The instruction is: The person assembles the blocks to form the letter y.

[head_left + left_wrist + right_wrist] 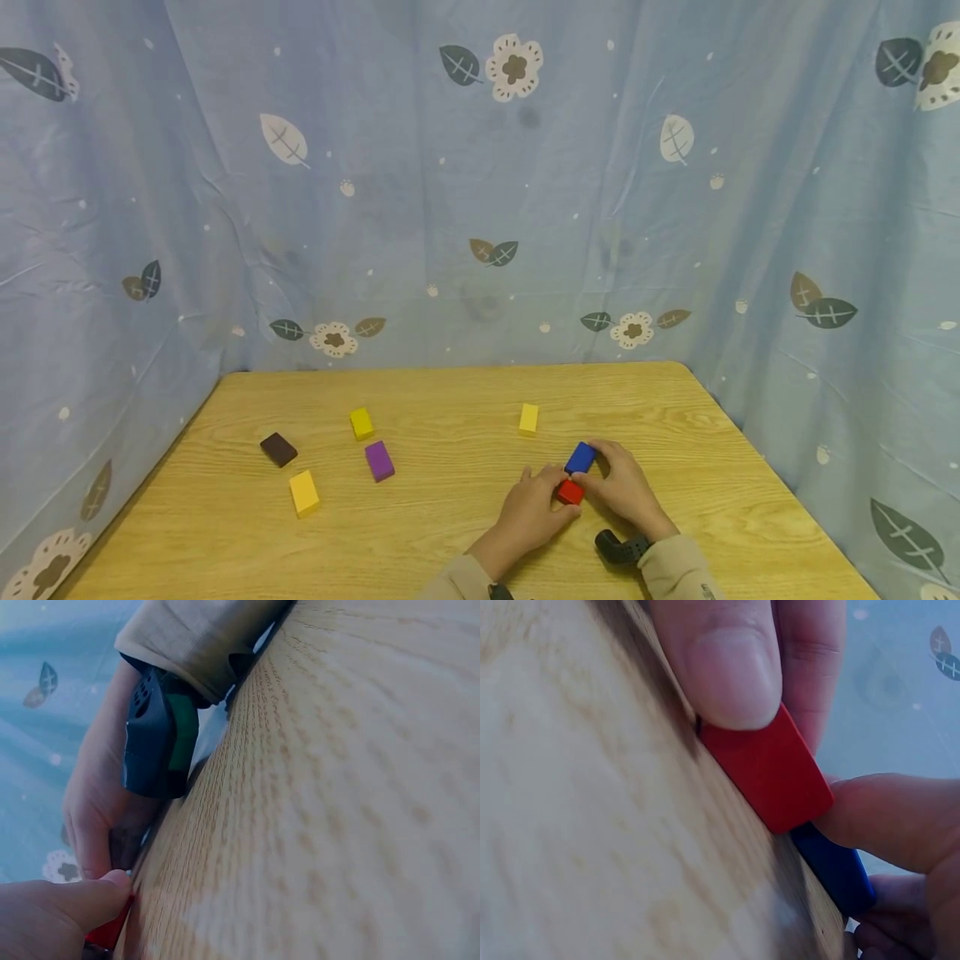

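My left hand (527,510) pinches a red block (571,492) on the wooden table, its thumb along the near side. In the right wrist view, the left thumb overlaps one end of that red block (769,772). A blue block (581,458) lies just beyond it, nearly end to end with the red one. My right hand (624,490) grips the blue block, thumb at the end beside the red block and fingers at the far end. The left wrist view shows only a sliver of the red block (111,930) below the left thumb.
Farther back stands a pale yellow block (528,420). On the left lie a yellow block (362,423), a purple block (379,461), a dark brown block (279,450) and an orange-yellow block (304,493). A patterned blue curtain (405,192) surrounds the table's back and sides.
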Demonstrator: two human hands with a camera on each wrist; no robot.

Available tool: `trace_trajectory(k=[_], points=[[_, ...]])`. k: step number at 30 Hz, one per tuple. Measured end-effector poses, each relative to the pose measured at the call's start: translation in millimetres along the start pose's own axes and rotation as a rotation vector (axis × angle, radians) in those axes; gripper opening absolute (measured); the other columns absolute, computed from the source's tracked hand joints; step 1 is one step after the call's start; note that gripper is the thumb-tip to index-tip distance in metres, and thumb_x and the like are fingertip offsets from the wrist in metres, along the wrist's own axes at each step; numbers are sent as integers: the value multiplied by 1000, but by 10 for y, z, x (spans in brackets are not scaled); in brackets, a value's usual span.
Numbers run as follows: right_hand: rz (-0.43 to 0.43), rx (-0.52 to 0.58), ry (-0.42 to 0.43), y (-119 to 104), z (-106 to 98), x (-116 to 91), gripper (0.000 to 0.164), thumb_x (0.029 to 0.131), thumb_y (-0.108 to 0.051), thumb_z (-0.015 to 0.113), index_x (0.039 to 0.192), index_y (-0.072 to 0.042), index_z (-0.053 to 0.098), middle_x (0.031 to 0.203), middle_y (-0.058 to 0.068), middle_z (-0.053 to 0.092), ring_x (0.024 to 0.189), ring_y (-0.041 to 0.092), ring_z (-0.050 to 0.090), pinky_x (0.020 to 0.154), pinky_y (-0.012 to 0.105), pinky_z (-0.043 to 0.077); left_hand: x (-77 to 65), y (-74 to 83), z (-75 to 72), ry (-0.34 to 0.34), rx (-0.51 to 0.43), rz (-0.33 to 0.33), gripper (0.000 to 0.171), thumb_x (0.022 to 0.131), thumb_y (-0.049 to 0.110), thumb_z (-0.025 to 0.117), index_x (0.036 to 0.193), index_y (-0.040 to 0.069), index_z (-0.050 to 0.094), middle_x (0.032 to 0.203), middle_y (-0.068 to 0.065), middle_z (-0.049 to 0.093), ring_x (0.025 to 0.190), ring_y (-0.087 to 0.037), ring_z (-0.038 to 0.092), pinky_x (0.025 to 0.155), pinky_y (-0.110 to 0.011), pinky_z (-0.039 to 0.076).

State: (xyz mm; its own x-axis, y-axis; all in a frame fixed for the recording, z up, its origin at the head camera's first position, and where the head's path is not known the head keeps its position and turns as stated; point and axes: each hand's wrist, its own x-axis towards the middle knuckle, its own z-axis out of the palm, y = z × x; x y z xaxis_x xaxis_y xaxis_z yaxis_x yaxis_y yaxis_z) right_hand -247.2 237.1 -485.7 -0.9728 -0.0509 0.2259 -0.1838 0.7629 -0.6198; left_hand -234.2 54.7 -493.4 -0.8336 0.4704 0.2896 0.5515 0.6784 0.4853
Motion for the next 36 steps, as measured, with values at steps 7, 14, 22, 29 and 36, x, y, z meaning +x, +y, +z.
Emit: trace_trajectory(k=[7, 14, 22, 29, 36], points=[[8, 12, 6, 1, 3, -2, 69, 82, -39, 73, 130, 4, 51, 131, 24, 53, 122, 43, 47, 101, 58, 40, -8, 5, -12, -4, -26, -17, 48, 85, 37, 69, 126, 13, 61, 132, -5, 59, 122, -22, 56, 107, -47, 39], [20, 30, 43, 15, 6, -3, 68, 82, -33, 74, 133, 3, 48, 132, 25, 50, 122, 44, 47, 101, 59, 39, -15, -7, -30, 17, -31, -15, 48, 84, 36, 71, 125, 14, 60, 128, -2, 61, 115, -34, 59, 95, -50, 49], [28, 39, 47, 17, 0, -24, 68, 82, -31, 74, 134, 5, 47, 133, 26, 49, 123, 44, 47, 102, 58, 39, -22, -15, -18, 16, -81, -18, 45, 84, 27, 72, 123, 8, 59, 119, -3, 65, 110, -18, 63, 106, -45, 41], [21, 44, 57, 15, -1, -33, 69, 82, -32, 74, 133, 5, 48, 132, 26, 50, 120, 42, 50, 100, 56, 42, -21, -8, -16, 31, -153, -45, 46, 84, 19, 72, 124, 3, 58, 114, -6, 67, 105, -17, 63, 101, -37, 46], [21, 49, 56, 17, 0, -23, 68, 81, -29, 75, 133, 6, 48, 131, 26, 51, 118, 40, 52, 99, 55, 43, -27, -15, -27, 49, -211, -73, 47, 82, 16, 74, 124, 2, 58, 113, -9, 66, 103, -19, 62, 86, -27, 53]])
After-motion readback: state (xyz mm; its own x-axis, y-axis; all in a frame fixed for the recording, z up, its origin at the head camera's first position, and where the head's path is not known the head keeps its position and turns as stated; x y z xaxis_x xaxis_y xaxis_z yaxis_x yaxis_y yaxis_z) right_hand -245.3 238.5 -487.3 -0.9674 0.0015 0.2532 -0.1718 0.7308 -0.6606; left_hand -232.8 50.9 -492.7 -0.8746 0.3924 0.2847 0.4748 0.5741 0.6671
